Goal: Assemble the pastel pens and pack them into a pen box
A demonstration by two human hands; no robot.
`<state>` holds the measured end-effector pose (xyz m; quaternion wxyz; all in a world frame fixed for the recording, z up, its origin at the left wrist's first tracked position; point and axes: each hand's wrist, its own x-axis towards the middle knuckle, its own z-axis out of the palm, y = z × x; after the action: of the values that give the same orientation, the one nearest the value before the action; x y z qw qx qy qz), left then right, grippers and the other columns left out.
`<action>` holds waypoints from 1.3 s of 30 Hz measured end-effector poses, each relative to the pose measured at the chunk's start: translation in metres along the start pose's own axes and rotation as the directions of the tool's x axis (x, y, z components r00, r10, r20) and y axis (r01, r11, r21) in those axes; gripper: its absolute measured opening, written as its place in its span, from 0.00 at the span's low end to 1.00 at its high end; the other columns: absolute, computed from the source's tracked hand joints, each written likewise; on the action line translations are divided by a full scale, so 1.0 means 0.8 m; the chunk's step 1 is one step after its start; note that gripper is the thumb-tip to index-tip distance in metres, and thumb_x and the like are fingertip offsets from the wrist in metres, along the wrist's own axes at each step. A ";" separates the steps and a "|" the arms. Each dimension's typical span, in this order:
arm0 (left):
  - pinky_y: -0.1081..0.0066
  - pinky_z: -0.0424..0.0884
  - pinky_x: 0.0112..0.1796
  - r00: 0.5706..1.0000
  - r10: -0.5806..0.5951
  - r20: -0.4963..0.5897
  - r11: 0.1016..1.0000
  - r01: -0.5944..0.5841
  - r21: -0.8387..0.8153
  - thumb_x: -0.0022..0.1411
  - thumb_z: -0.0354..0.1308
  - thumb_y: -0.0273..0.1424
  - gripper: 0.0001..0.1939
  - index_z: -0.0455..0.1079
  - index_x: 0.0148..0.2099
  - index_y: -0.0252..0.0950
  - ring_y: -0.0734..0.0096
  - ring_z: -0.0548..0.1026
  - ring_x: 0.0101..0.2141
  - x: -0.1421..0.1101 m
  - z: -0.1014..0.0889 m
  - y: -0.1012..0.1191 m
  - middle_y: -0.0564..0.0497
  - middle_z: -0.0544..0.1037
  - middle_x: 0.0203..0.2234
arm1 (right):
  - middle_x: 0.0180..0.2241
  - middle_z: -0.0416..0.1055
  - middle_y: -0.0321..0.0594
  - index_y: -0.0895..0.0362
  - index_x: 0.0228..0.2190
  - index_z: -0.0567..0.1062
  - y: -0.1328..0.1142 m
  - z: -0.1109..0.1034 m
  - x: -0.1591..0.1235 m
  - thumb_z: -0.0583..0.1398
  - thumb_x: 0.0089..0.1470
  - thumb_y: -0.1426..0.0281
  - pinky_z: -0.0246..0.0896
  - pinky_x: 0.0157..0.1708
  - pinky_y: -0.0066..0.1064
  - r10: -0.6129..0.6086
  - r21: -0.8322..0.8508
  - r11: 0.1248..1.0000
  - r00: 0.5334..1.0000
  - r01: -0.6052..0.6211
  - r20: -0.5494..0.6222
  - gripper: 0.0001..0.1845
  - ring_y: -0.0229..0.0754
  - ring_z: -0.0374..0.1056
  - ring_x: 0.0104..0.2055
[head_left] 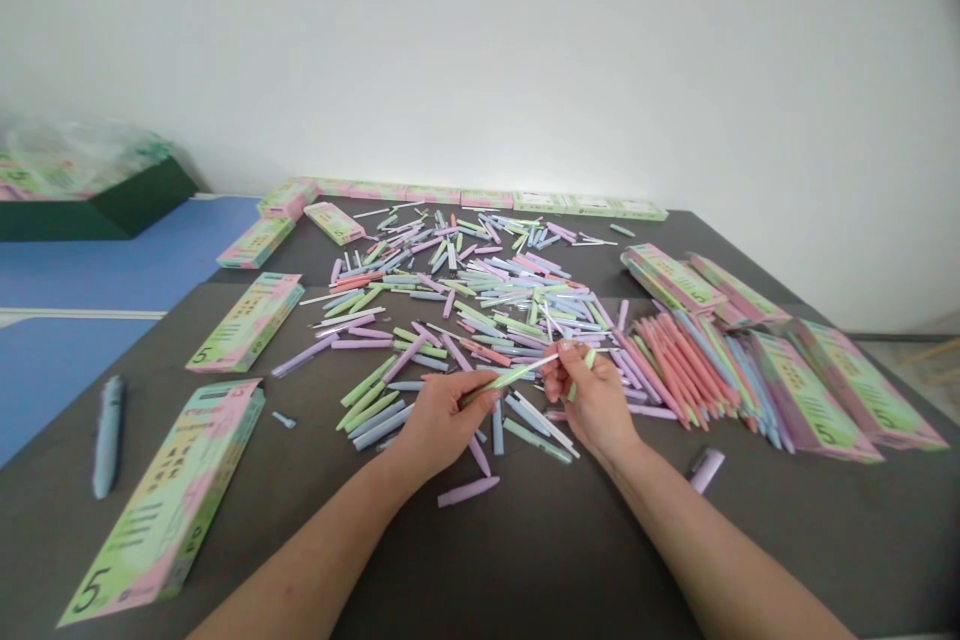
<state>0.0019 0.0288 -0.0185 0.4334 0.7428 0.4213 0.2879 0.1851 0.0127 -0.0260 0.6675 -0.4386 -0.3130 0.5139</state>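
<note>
"What have you got there?"

"My left hand [442, 425] is closed around a pale green pen barrel [510, 378], and my right fingertips [564, 356] pinch a thin white refill [546, 363] running from its end, with a short green piece [579, 375] held there too"

"What's nearest?"

"A lilac barrel [469, 492] on the dark table [480, 570], just below my hands. To the left, a grey-blue pen [108, 437] lies beside a printed box [169, 500]; to the right, pink and blue pens [675, 365] fan against more boxes [814, 395]"

"And farther out?"

"A heap of loose pastel pen parts [457, 290] — then a row of boxes [480, 197] along the far edge"
</note>
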 end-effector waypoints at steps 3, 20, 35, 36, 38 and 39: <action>0.74 0.65 0.30 0.998 0.059 -0.003 0.998 -0.059 0.030 0.61 0.53 0.29 0.12 0.76 0.43 0.34 0.71 0.72 0.27 -0.002 0.002 0.001 0.54 0.77 0.23 | 0.18 0.70 0.34 0.60 0.22 0.73 -0.002 0.000 0.000 0.66 0.45 0.59 0.55 0.12 0.21 -0.002 0.002 1.000 1.000 0.002 0.011 0.16 0.29 0.60 0.14; 0.74 0.64 0.34 0.987 0.159 -0.022 0.986 -0.158 0.056 0.63 0.50 0.29 0.13 0.73 0.45 0.34 0.71 0.72 0.30 -0.006 0.010 0.002 0.52 0.77 0.30 | 0.18 0.69 0.33 0.59 0.21 0.71 0.003 0.007 -0.005 0.65 0.47 0.58 0.53 0.12 0.21 0.046 0.034 0.998 0.999 -0.047 0.024 0.17 0.29 0.58 0.14; 0.72 0.66 0.37 0.991 0.131 -0.017 0.987 -0.129 0.100 0.64 0.49 0.30 0.13 0.72 0.47 0.35 0.67 0.73 0.34 -0.007 0.010 0.002 0.49 0.78 0.33 | 0.18 0.69 0.34 0.59 0.21 0.71 0.007 0.008 -0.006 0.63 0.49 0.57 0.53 0.12 0.21 -0.018 -0.006 1.000 1.000 0.018 0.012 0.18 0.30 0.58 0.14; 0.72 0.66 0.37 0.993 0.114 0.000 0.987 -0.113 0.112 0.64 0.49 0.30 0.13 0.72 0.46 0.35 0.68 0.73 0.33 -0.006 0.009 0.003 0.50 0.78 0.32 | 0.18 0.69 0.34 0.59 0.21 0.71 0.008 0.008 -0.006 0.63 0.49 0.57 0.53 0.12 0.21 -0.028 -0.014 0.999 1.000 0.029 0.012 0.18 0.30 0.58 0.14; 0.72 0.65 0.36 0.994 0.098 0.040 0.988 -0.102 0.119 0.64 0.49 0.31 0.13 0.72 0.46 0.35 0.69 0.73 0.32 -0.004 0.007 0.004 0.51 0.78 0.31 | 0.18 0.69 0.34 0.59 0.21 0.71 0.009 0.007 -0.005 0.62 0.50 0.57 0.53 0.12 0.21 -0.049 -0.028 0.998 0.999 0.049 0.015 0.18 0.29 0.58 0.14; 0.72 0.65 0.36 0.994 0.098 0.056 0.988 -0.104 0.116 0.64 0.48 0.31 0.13 0.71 0.46 0.35 0.68 0.73 0.32 -0.004 0.007 0.004 0.51 0.78 0.31 | 0.18 0.69 0.34 0.59 0.21 0.71 0.009 0.006 -0.004 0.62 0.50 0.57 0.53 0.12 0.21 -0.053 -0.032 0.998 0.998 0.053 0.017 0.17 0.29 0.58 0.14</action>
<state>0.0062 0.0232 -0.0185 0.3838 0.7947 0.3886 0.2649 0.1766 0.0115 -0.0306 0.6713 -0.4367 -0.3380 0.4945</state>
